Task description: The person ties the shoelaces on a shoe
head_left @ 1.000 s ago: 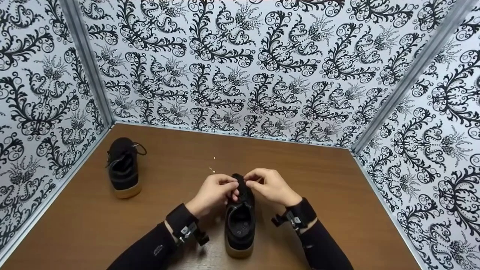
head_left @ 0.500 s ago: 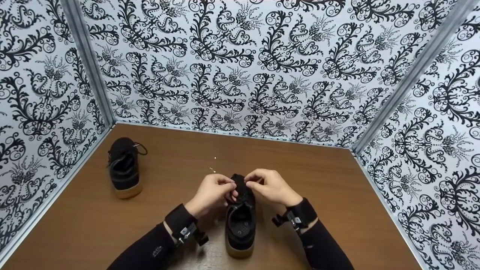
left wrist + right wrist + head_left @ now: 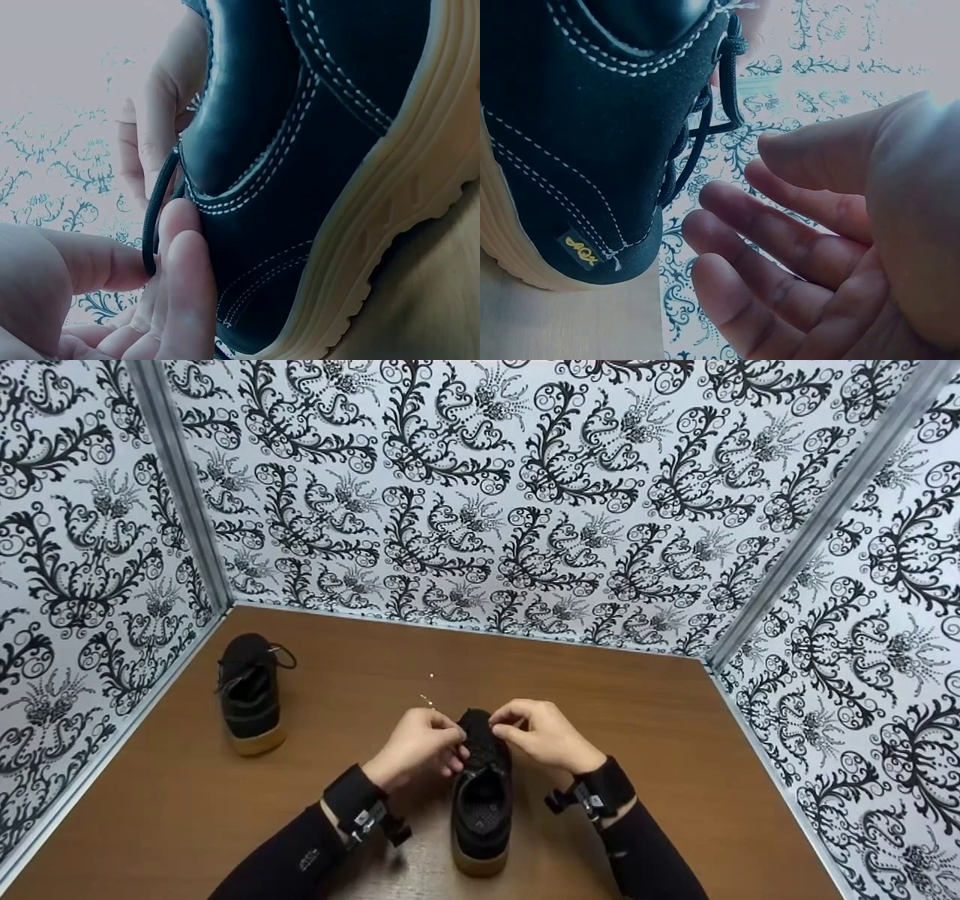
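A black shoe [image 3: 480, 840] with a tan sole and white stitching stands on the table, toe pointing away. My left hand [image 3: 420, 744] is at the left of its lacing; in the left wrist view its thumb and fingers pinch a loop of black shoelace [image 3: 153, 217]. On the other side, my right hand [image 3: 546, 733] hovers close to the lacing. The right wrist view shows its fingers [image 3: 772, 232] loosely bent, holding nothing, apart from the crossed laces [image 3: 697, 142]. My hands partly cover the front of the shoe in the head view.
A second black shoe [image 3: 251, 690], its lace looped out to the side, stands at the far left of the brown table [image 3: 637, 697]. Tiny pale bits [image 3: 429, 701] lie beyond my left hand. Patterned walls [image 3: 480, 510] enclose the back and sides.
My left hand has shifted slightly left and toward me, leaving a wider gap between the two hands. The right hand and the shoe have hardly moved.
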Available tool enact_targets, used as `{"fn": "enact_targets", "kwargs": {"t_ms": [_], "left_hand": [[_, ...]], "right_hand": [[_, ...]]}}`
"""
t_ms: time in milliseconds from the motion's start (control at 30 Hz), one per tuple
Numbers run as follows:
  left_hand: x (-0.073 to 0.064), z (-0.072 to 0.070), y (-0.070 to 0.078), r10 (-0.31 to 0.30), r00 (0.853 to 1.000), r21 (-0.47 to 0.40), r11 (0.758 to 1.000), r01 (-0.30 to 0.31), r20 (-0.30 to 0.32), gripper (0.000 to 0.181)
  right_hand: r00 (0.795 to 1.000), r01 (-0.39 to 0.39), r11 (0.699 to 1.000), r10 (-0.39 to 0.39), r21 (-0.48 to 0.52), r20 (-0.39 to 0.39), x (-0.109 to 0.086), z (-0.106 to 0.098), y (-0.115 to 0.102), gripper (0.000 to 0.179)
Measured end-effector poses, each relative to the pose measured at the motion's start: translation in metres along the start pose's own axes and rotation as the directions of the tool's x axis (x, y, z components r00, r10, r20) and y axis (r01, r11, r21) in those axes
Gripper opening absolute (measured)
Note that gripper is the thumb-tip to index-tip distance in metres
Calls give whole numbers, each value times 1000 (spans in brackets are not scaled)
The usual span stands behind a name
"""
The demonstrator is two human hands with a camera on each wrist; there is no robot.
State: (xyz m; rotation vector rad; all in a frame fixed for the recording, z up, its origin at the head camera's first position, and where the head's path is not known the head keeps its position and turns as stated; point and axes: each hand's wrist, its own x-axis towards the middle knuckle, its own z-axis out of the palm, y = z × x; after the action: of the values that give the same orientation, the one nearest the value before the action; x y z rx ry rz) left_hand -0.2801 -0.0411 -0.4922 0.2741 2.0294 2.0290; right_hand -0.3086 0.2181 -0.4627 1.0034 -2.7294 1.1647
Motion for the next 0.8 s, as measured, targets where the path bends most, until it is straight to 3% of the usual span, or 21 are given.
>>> {"fn": "enact_targets", "kwargs": {"t_ms": [500,633,800], "left_hand": [[2,-3,-2,-4,1000,17,1000,4,9,18],[3,-3,-3,4,1000,35,999,-4,4,20],[4,-3,-3,26,1000,81,996,-26,-9,23]], "right_hand": [[1000,-20,1000,20,7,12,-1,0,-5,14],[999,29,999,-28,-14,30,-3,0,-8,14],[988,145,987,-141,-70,54,-4,1,-11,14]]}}
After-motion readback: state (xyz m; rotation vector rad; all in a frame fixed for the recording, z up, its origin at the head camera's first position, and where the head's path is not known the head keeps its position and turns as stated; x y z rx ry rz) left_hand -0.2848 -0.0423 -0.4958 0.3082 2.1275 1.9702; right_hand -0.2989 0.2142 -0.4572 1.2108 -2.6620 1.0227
